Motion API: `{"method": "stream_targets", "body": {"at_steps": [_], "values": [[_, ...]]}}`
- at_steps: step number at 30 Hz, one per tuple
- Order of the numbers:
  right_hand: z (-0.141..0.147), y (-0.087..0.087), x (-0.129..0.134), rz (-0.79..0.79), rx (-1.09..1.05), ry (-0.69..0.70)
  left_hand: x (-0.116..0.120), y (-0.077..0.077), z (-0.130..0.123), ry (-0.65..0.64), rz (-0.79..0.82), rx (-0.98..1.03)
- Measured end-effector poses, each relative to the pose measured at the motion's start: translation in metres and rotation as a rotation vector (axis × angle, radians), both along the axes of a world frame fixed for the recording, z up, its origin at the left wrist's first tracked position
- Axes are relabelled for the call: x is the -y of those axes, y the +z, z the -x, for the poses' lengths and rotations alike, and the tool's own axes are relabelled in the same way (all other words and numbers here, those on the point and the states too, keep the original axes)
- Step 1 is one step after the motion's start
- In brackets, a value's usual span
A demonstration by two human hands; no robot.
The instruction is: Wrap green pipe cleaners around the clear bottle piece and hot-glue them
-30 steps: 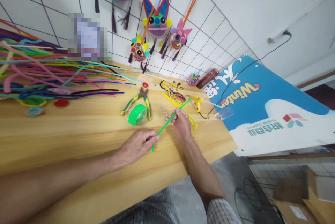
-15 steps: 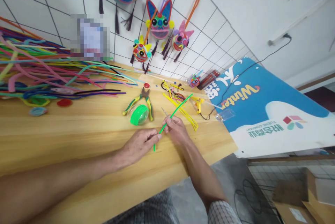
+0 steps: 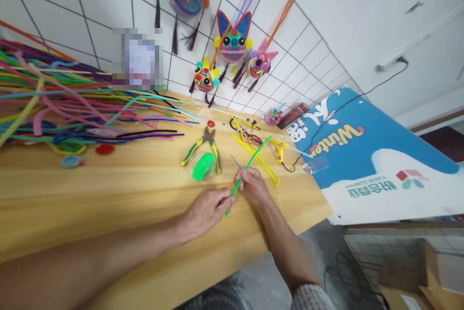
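A bright green pipe cleaner (image 3: 258, 151) slants between my two hands. My left hand (image 3: 210, 208) pinches it near its lower end, and my right hand (image 3: 251, 183) grips it further up. A thin pointed metal tool (image 3: 236, 161) sticks out of my right hand; the rest of it is hidden by the fingers. Just beyond my left hand lies a clear ball wrapped with green (image 3: 204, 166), between the handles of yellow-green pliers (image 3: 209, 143). Folded yellow pipe cleaners (image 3: 267, 169) rest beyond my right hand.
Many coloured pipe cleaners (image 3: 72, 102) cover the back left of the wooden table (image 3: 145, 194). A yellow glue gun (image 3: 280, 151) with a cord lies at the right, beside a blue Winter board (image 3: 337, 141). Decorated heads (image 3: 234, 44) hang on the wall grid.
The view has shifted, so the scene sits further right and a little lower. Both hands keep hold of the green pipe cleaner, and more of the metal tool shows.
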State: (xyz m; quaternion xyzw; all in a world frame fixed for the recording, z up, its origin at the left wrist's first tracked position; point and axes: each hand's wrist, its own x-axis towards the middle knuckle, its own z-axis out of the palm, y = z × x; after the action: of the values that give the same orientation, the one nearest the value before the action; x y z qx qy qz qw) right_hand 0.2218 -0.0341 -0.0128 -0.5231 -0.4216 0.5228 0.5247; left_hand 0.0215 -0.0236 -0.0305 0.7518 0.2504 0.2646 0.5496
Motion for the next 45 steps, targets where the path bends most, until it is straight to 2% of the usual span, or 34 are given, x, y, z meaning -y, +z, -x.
{"method": "stream_targets", "body": {"at_steps": [5, 11, 17, 21, 31, 37, 40, 45], "values": [[-0.003, -0.003, -0.003, -0.017, -0.021, 0.021, 0.001, 0.0, 0.001, -0.005, 0.018, -0.008], [0.0, -0.005, -0.002, 0.03, -0.015, 0.188, -0.002, 0.002, 0.003, -0.008, 0.056, 0.018], [0.001, -0.013, -0.004, 0.001, -0.002, 0.157, -0.005, 0.002, 0.004, 0.002, 0.078, 0.026], [0.001, -0.012, -0.003, 0.019, 0.044, 0.198, -0.007, 0.001, 0.004, 0.009, 0.067, 0.047], [0.006, 0.006, -0.002, -0.015, 0.261, 0.215, -0.011, -0.004, 0.001, -0.021, 0.087, 0.062], [0.002, 0.031, 0.002, -0.054, 0.397, 0.205, -0.013, 0.009, 0.003, -0.002, 0.009, 0.011], [-0.001, 0.042, 0.0, -0.071, 0.391, 0.203, -0.014, 0.015, 0.001, 0.031, -0.033, -0.002], [0.001, 0.042, -0.008, -0.092, 0.322, 0.221, -0.014, 0.017, -0.001, 0.112, -0.054, 0.008]]}}
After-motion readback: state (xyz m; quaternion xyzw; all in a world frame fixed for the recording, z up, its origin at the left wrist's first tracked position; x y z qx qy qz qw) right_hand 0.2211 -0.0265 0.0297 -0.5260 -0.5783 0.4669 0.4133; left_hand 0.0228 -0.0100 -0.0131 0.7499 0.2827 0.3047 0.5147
